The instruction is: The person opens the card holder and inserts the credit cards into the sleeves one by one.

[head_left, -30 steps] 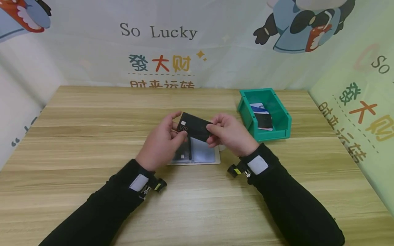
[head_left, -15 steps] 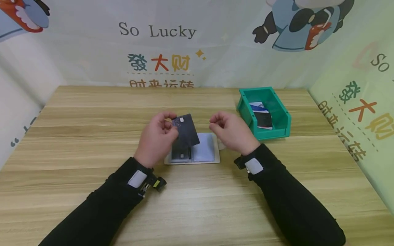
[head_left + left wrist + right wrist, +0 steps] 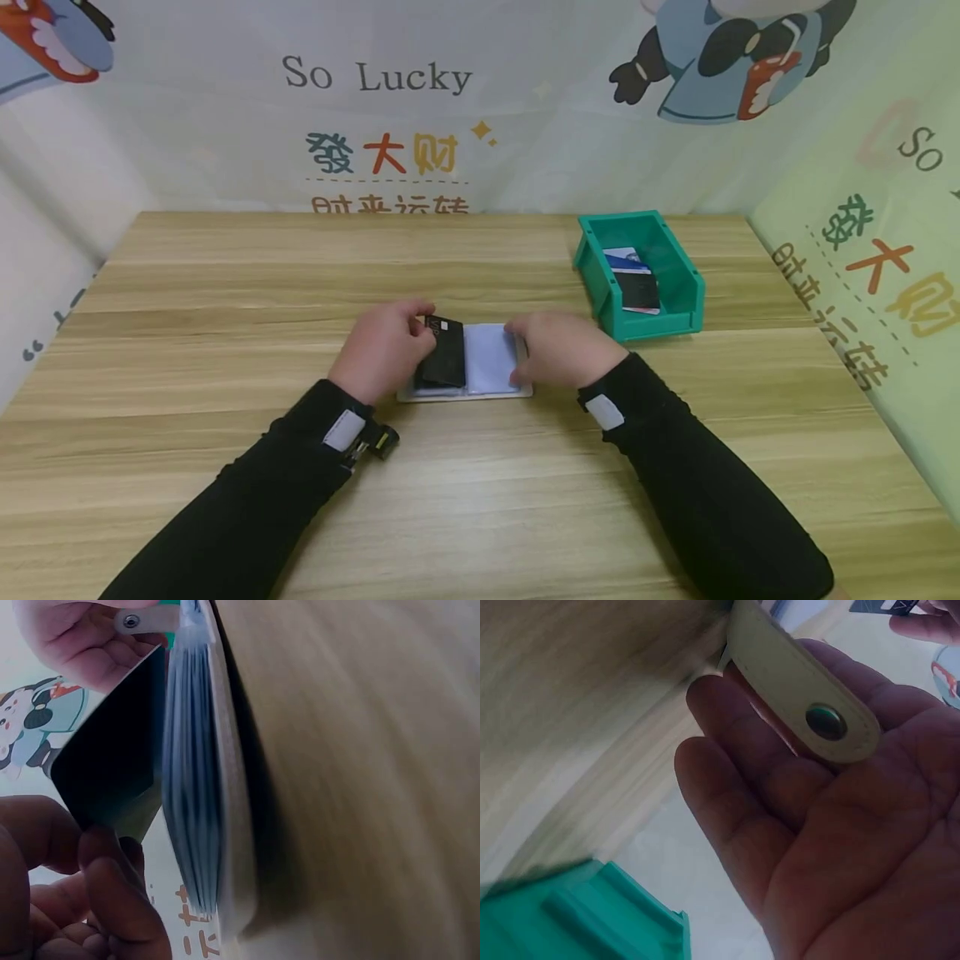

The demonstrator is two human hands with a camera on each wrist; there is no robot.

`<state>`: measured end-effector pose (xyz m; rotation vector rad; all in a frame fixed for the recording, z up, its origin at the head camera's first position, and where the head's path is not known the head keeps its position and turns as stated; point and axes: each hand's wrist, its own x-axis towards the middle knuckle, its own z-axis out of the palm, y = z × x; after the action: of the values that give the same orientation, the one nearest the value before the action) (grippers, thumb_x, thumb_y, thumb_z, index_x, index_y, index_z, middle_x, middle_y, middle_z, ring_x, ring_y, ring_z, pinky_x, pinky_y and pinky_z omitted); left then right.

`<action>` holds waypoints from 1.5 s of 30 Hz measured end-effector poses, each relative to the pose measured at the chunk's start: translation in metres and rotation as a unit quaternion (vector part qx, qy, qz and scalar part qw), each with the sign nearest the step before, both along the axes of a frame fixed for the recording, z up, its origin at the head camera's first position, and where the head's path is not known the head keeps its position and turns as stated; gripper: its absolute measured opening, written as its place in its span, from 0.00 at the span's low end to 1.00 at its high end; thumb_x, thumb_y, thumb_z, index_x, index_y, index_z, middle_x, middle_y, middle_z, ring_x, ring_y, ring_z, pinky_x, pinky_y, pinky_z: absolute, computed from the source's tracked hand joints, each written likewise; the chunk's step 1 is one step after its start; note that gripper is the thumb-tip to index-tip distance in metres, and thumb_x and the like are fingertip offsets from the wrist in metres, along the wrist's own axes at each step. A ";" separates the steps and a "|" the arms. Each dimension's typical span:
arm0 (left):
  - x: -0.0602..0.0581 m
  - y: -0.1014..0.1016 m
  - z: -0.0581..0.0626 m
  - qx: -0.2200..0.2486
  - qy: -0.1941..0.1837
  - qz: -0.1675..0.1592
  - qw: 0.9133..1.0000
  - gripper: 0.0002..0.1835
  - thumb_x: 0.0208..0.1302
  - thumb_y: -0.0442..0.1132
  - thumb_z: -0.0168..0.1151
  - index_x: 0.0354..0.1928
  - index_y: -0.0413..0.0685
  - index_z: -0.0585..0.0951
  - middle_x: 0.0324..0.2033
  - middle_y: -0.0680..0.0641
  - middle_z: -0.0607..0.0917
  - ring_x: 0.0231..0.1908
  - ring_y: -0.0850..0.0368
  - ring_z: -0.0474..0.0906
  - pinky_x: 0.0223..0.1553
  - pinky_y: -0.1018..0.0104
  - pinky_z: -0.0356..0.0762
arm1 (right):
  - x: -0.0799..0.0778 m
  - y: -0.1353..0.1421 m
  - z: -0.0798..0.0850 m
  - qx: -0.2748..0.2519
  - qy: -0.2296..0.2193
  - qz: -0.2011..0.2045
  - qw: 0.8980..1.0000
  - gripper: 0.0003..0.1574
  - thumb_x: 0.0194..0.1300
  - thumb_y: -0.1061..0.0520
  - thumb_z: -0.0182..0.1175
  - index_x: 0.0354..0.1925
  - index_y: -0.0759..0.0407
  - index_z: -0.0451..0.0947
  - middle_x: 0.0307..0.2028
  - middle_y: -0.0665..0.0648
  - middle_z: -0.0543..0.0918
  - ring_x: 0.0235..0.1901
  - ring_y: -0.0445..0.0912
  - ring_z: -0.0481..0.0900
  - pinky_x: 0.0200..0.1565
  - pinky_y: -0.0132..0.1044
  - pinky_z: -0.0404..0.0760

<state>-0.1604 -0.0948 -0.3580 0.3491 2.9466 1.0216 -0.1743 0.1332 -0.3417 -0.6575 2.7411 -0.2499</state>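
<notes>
An open card holder (image 3: 491,358) with clear sleeves and a pale cover lies on the table. My left hand (image 3: 382,350) pinches a black card (image 3: 446,354) by its upper left part, over the left page. In the left wrist view the card (image 3: 112,750) tilts beside the stacked sleeves (image 3: 191,772). My right hand (image 3: 566,348) rests at the holder's right edge, its thumb and a finger touching the right page. The right wrist view shows the holder's snap strap (image 3: 802,690) across relaxed fingers; the thumb is hidden there.
A green bin (image 3: 678,287) with several cards (image 3: 637,287) inside stands behind the right hand. The wooden table (image 3: 480,492) meets a printed backdrop (image 3: 547,150) at its far edge.
Both hands held the card above the holder at first. The right hand let go and moved down to the holder's right edge. The left hand turned the card and lowered it over the left page.
</notes>
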 end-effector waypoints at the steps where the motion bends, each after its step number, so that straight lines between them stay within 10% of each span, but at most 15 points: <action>1: -0.001 0.001 0.000 -0.005 0.001 -0.004 1.000 0.20 0.60 0.36 0.54 0.54 0.42 0.78 0.26 0.50 0.80 0.19 0.58 0.70 0.21 0.63 0.67 | 0.000 0.000 0.000 0.004 0.002 0.002 1.000 0.39 0.49 0.45 0.71 0.58 0.55 0.73 0.47 0.53 0.80 0.39 0.43 0.73 0.49 0.42 0.75; 8: -0.003 0.003 0.001 -0.042 -0.004 -0.020 0.999 0.19 0.61 0.35 0.53 0.55 0.41 0.77 0.16 0.51 0.74 0.15 0.58 0.65 0.19 0.64 0.62 | 0.002 -0.001 -0.001 0.017 0.033 0.030 0.999 0.37 0.48 0.43 0.72 0.55 0.56 0.75 0.45 0.53 0.80 0.37 0.44 0.73 0.48 0.42 0.76; 36: -0.011 0.006 0.004 -0.085 -0.013 -0.076 0.993 0.19 0.61 0.36 0.54 0.54 0.41 0.79 0.39 0.46 0.84 0.34 0.58 0.75 0.38 0.58 0.75 | 0.003 -0.002 0.000 0.030 0.032 0.028 0.999 0.35 0.51 0.41 0.69 0.53 0.56 0.75 0.40 0.51 0.80 0.34 0.43 0.73 0.44 0.39 0.76; 45: -0.011 0.014 0.003 -0.094 -0.010 -0.062 0.994 0.19 0.63 0.37 0.54 0.55 0.41 0.78 0.34 0.47 0.83 0.27 0.56 0.72 0.30 0.61 0.73 | 0.003 -0.003 -0.002 0.030 0.037 0.019 0.999 0.34 0.51 0.41 0.69 0.53 0.55 0.75 0.39 0.50 0.80 0.33 0.43 0.73 0.42 0.38 0.76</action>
<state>-0.1717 -0.0812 -0.3546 0.5047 2.9281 0.7238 -0.1715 0.1299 -0.3442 -0.7163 2.7911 -0.1351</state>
